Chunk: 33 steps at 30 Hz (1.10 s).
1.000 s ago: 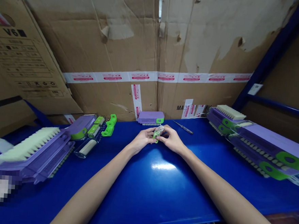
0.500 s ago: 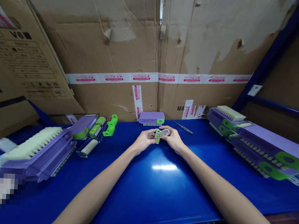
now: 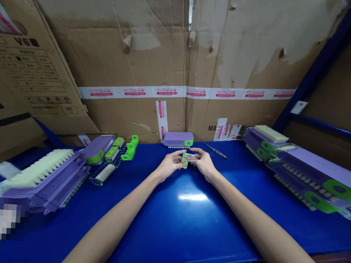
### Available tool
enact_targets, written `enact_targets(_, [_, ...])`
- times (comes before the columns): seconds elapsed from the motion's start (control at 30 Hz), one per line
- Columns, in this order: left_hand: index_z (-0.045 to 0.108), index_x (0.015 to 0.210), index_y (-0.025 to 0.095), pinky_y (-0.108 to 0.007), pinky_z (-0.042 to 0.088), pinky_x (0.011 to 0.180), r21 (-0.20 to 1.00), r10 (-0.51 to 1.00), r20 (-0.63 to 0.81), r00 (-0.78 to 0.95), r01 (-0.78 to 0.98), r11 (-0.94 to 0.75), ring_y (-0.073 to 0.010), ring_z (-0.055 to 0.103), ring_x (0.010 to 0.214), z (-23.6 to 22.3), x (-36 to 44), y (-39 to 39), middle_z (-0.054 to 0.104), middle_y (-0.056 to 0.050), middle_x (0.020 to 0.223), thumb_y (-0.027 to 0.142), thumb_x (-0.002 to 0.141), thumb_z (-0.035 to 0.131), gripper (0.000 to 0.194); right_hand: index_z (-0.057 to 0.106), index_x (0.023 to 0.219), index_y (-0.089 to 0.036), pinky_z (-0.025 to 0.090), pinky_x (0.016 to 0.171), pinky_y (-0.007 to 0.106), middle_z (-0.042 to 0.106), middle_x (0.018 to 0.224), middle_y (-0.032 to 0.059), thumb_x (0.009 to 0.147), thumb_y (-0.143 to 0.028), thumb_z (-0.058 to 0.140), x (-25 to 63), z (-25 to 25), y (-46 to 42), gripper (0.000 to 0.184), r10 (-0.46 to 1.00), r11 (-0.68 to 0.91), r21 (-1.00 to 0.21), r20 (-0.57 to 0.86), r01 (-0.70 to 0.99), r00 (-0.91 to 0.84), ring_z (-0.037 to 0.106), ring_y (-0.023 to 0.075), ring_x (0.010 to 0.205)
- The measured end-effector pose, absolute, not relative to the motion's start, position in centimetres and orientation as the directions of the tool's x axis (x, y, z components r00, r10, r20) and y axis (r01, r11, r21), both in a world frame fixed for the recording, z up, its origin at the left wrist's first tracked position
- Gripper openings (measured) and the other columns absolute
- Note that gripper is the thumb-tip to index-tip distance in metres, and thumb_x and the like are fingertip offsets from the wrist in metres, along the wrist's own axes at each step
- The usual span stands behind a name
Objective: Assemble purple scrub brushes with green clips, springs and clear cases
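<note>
Bare Hands Close In on a Small Green Part

A person's left hand [image 3: 170,166], fingers half curled, pinches the edge of a small green part [image 3: 185,159] between thumb and fingers; the right hand [image 3: 203,164], just beside it, holds a clear piece [image 3: 192,158] with thumb and forefinger, its other fingers mostly hidden; the two pieces meet between the hands, over the middle of a blue table [image 3: 183,228], though whether they are joined cannot be told at this size; beyond the hands, a purple brush unit [image 3: 178,139] lies bristles down near the cardboard wall [image 3: 132,68], with a screwdriver [image 3: 216,150] to its right; at left, a bright green bracket [image 3: 130,148] stands near a clear cylinder [image 3: 102,174] and a pale-bristled brush [image 3: 42,168]; at right, more purple units [image 3: 320,163] with green ends are stacked, well apart from the hands.
</note>
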<state>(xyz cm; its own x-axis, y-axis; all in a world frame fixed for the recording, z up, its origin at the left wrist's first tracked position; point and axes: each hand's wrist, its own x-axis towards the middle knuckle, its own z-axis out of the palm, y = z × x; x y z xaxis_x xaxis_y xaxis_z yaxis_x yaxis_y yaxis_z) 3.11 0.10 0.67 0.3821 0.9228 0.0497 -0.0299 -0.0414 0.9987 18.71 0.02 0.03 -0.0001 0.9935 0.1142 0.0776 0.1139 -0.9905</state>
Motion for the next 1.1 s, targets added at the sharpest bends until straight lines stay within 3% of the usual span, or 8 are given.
enact_targets(0.1, [0.054, 0.116, 0.012, -0.021, 0.042, 0.052, 0.997, 0.956, 0.076, 0.283, -0.031, -0.070, -0.0122, 0.059, 0.063, 0.6, 2.9, 0.7, 0.064, -0.003, 0.077, 0.016, 0.058, 0.074, 0.061, 0.057, 0.110, -0.014, 0.047, 0.064, 0.030, 0.064, 0.070, 0.0008, 0.074, -0.025, 0.058, 19.2, -0.6, 0.2, 0.037, 0.958, 0.276, -0.918, 0.287, 0.284, -0.002, 0.059, 0.0156, 0.063])
enact_targets(0.23, [0.046, 0.109, 0.016, -0.018, 0.035, 0.038, 0.992, 0.989, 0.127, -0.075, -0.003, -0.128, -0.0076, 0.051, 0.044, 0.9, 1.2, 2.3, 0.056, 0.004, 0.068, 0.013, 0.065, 0.064, 0.047, 0.060, 0.112, -0.018, 0.046, 0.088, 0.037, 0.065, 0.100, 0.0096, 0.084, -0.023, 0.046, 20.2, -0.7, 0.3, 0.031, 0.803, 0.500, -0.533, 0.581, 0.683, -0.134, 0.058, 0.0226, 0.097])
enact_targets(0.3, [0.042, 0.104, 0.018, -0.016, 0.034, 0.036, 0.983, 0.958, 0.181, -0.221, 0.009, -0.183, -0.0061, 0.048, 0.040, 1.0, 0.0, 3.2, 0.051, 0.007, 0.066, 0.010, 0.068, 0.057, 0.041, 0.056, 0.121, -0.018, 0.042, 0.095, 0.042, 0.058, 0.119, 0.0123, 0.085, -0.023, 0.046, 20.5, -0.6, 0.4, 0.037, 0.771, 0.496, -0.375, 0.605, 0.783, -0.199, 0.050, 0.0261, 0.111])
enact_targets(0.37, [0.038, 0.101, 0.020, -0.017, 0.035, 0.036, 0.979, 0.935, 0.193, -0.297, -0.004, -0.204, -0.0057, 0.048, 0.039, 1.1, -1.2, 3.8, 0.048, 0.008, 0.067, 0.007, 0.068, 0.053, 0.038, 0.046, 0.131, -0.017, 0.038, 0.099, 0.046, 0.048, 0.135, 0.0130, 0.084, -0.025, 0.048, 20.5, -0.5, 0.5, 0.048, 0.784, 0.466, -0.305, 0.578, 0.831, -0.228, 0.042, 0.0293, 0.122])
enact_targets(0.47, [0.033, 0.098, 0.022, -0.019, 0.040, 0.038, 0.982, 0.947, 0.138, -0.289, -0.081, -0.168, -0.0047, 0.048, 0.040, 1.2, -2.1, 4.3, 0.051, 0.006, 0.077, 0.004, 0.066, 0.049, 0.040, 0.034, 0.141, -0.015, 0.033, 0.104, 0.049, 0.032, 0.148, 0.0135, 0.083, -0.030, 0.050, 20.5, -0.6, 0.8, 0.062, 0.836, 0.425, -0.318, 0.497, 0.848, -0.232, 0.029, 0.0316, 0.133])
enact_targets(0.6, [0.033, 0.104, 0.023, -0.024, 0.049, 0.046, 0.980, 0.988, 0.063, -0.140, -0.181, -0.088, -0.0027, 0.048, 0.043, 1.0, -2.1, 4.4, 0.054, 0.003, 0.090, 0.001, 0.061, 0.050, 0.051, 0.021, 0.145, -0.013, 0.026, 0.109, 0.049, 0.022, 0.152, 0.0153, 0.081, -0.033, 0.053, 20.6, -0.9, 1.1, 0.074, 0.879, 0.405, -0.409, 0.420, 0.818, -0.225, 0.021, 0.0302, 0.139])
enact_targets(0.87, [0.042, 0.123, 0.024, -0.025, 0.047, 0.045, 0.989, 0.988, 0.118, 0.097, -0.099, -0.108, 0.0001, 0.043, 0.040, 0.6, -2.3, 4.2, 0.054, -0.001, 0.103, 0.006, 0.056, 0.053, 0.070, 0.019, 0.146, -0.019, 0.032, 0.104, 0.050, 0.037, 0.146, 0.0138, 0.080, -0.031, 0.054, 21.2, -1.1, 1.2, 0.076, 0.907, 0.405, -0.582, 0.351, 0.705, -0.231, 0.035, 0.0301, 0.132])
enact_targets(1.1, [0.057, 0.114, 0.013, -0.022, 0.039, 0.043, 0.997, 0.974, 0.079, 0.213, -0.034, -0.073, -0.0038, 0.038, 0.037, 0.9, -1.6, 3.6, 0.048, 0.007, 0.057, 0.010, 0.054, 0.051, 0.060, 0.037, 0.138, -0.023, 0.039, 0.097, 0.048, 0.058, 0.123, 0.0103, 0.080, -0.023, 0.051, 21.0, -1.0, 1.0, 0.059, 0.858, 0.456, -0.553, 0.483, 0.697, -0.178, 0.050, 0.0276, 0.116])
